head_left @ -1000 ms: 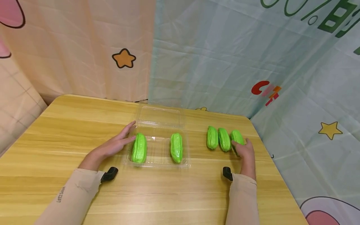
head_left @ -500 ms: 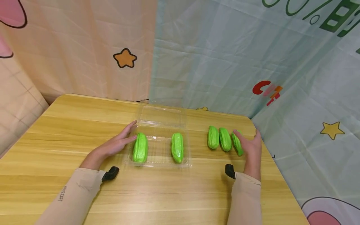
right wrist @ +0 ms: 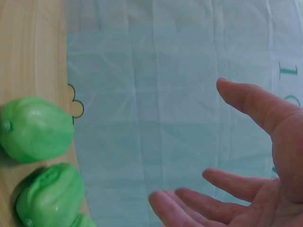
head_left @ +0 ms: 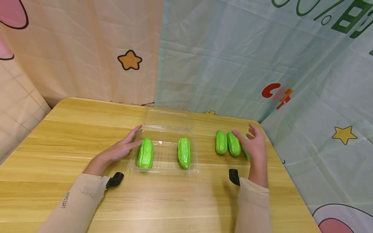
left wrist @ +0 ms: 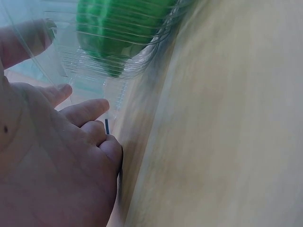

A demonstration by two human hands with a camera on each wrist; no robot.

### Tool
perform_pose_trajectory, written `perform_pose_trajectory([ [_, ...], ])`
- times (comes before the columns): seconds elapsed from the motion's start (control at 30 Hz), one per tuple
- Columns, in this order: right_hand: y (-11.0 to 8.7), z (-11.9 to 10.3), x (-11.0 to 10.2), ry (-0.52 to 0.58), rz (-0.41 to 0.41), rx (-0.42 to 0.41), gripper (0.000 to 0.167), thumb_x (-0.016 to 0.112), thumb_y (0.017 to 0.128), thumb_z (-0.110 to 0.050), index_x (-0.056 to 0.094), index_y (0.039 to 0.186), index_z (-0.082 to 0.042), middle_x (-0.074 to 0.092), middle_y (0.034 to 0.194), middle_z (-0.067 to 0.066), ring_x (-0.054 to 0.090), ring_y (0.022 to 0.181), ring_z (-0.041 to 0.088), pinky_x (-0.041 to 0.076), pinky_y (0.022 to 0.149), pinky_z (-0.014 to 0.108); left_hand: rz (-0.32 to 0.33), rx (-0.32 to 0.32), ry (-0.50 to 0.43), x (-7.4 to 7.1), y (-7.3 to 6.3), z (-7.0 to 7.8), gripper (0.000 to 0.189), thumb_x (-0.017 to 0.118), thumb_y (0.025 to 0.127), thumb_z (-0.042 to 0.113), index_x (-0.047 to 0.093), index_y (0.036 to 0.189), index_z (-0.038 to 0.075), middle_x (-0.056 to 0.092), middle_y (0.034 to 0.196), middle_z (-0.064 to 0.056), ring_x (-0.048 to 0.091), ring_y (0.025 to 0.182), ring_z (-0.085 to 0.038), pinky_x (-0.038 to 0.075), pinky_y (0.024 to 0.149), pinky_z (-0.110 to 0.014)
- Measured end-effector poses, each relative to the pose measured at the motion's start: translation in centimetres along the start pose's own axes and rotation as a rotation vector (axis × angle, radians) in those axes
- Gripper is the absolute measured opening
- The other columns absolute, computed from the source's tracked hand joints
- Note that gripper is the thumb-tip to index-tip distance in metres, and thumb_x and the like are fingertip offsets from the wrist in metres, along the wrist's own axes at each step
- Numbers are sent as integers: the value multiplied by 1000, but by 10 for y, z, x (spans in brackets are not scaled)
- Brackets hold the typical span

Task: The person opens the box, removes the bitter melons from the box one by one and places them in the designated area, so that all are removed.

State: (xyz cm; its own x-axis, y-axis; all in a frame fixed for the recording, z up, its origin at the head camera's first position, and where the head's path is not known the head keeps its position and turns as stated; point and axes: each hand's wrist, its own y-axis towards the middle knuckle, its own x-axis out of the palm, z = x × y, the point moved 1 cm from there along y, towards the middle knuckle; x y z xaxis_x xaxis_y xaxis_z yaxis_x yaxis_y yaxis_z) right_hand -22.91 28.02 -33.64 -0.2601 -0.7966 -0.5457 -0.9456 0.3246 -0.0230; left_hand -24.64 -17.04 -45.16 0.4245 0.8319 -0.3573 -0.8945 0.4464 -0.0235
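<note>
A clear plastic clamshell box (head_left: pixel 166 171) lies with its lid (head_left: pixel 166 120) folded back. Inside are two green ridged gourds, a left one (head_left: pixel 145 153) and a right one (head_left: pixel 184 153), with a gap between them. My left hand (head_left: pixel 118 150) rests along the box's left wall, fingers extended, thumb over the rim by the left gourd. Right of the box, three more gourds lie in a row: one (head_left: pixel 221 142), a middle one (head_left: pixel 234 144) and a right one (head_left: pixel 246 156). Above that last gourd, partly hiding it, my right hand (head_left: pixel 254 146) hovers with fingers spread and holds nothing.
Everything rests on a wooden table (head_left: pixel 163 200). Its far edge meets a hanging printed curtain (head_left: pixel 209 64), and another curtain side (head_left: pixel 326 155) borders the right edge. Black camera mounts (head_left: pixel 115 180) sit at both wrists.
My right hand touched the rightmost gourd, then let it lie, moved right, and has now lifted and shifted left over the row. The left hand stays at the box.
</note>
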Motion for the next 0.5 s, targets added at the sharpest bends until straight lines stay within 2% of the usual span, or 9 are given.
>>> perform_pose_trajectory([
  [0.2, -4, -10, 15, -16, -106, -29, 93, 77, 87, -49, 30, 160, -16, 34, 160, 12, 41, 141, 31, 39, 111, 49, -1, 1, -1, 0, 0, 0, 71, 39, 110, 37, -5, 163, 21, -9, 166, -18, -7, 150, -44, -1, 112, -71],
  [0.5, -11, -20, 31, 57, -225, -55, 93, 79, 89, -38, 26, 161, -12, 32, 160, 14, 43, 139, 31, 48, 103, 46, -5, 2, -13, 0, 0, -1, 70, 39, 110, 35, -5, 163, 20, -8, 167, -17, -8, 150, -42, -2, 113, -70],
])
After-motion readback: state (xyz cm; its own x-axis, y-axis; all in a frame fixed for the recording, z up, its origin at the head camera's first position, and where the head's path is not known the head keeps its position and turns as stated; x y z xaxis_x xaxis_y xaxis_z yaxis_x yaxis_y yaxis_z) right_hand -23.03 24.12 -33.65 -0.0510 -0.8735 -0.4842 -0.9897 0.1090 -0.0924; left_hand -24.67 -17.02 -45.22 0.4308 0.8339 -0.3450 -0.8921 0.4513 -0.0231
